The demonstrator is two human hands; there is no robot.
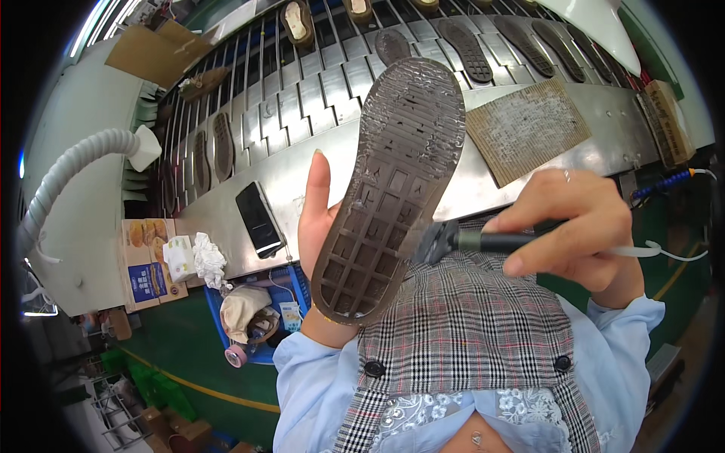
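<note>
A brown shoe sole is held up in front of me, its inner face with a grid of cells at the heel turned toward me. Its forefoot half shines with a wet-looking coat. My left hand supports it from beneath, thumb along the left edge and the other fingers hidden behind it. In my right hand, the fingers are closed round the black handle of a brush. The brush's bristles, slightly blurred, touch or nearly touch the sole's right edge near the heel. A thin white tube trails from the handle's end.
Behind runs a slatted metal conveyor carrying several soles and shoes. A stained cardboard sheet lies right on the metal table. To the left are a phone, crumpled tissue, a blue basket and a ribbed white hose.
</note>
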